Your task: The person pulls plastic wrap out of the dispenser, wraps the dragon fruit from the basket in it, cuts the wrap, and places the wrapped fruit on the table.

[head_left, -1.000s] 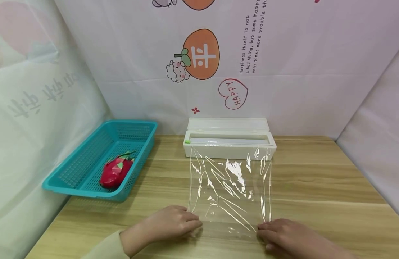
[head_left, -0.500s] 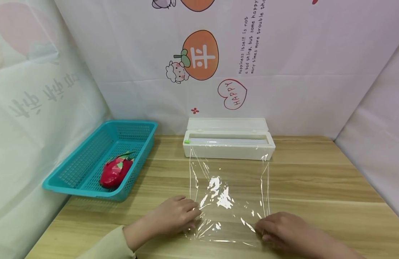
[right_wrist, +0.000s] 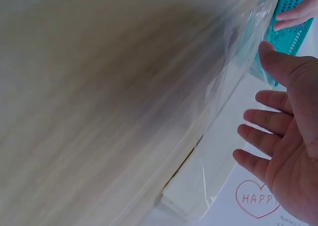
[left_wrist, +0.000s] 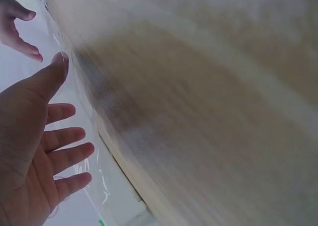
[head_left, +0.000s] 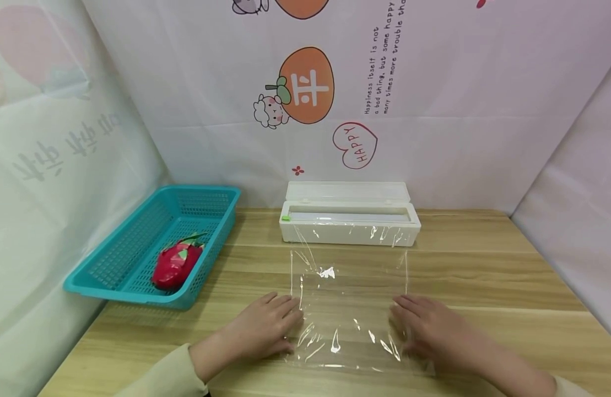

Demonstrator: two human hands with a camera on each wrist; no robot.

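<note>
A sheet of clear plastic wrap (head_left: 350,300) stretches forward from a white wrap dispenser box (head_left: 350,235), whose lid stands up at the back. My left hand (head_left: 265,329) lies at the sheet's left edge, fingers spread and fairly straight. At the right edge, my right hand (head_left: 431,331) rests the same way. In the left wrist view the left palm (left_wrist: 25,141) shows with nothing gripped, its thumb tip right at the film. The right wrist view likewise shows relaxed, separated fingers (right_wrist: 266,119) beside the film. The sheet's near edge lies over the wooden table.
To the left stands a teal plastic basket (head_left: 122,295) with a red dragon fruit (head_left: 177,264) in it. A small green slider (head_left: 286,218) sits on the box's left end. Printed white cloth (head_left: 211,110) hangs behind the wooden table (head_left: 484,264) and at both sides.
The fingers have loosened from pinching the film's near corners and spread out. Both hands have shifted a little forward along the edges. The film now lies lower and flatter.
</note>
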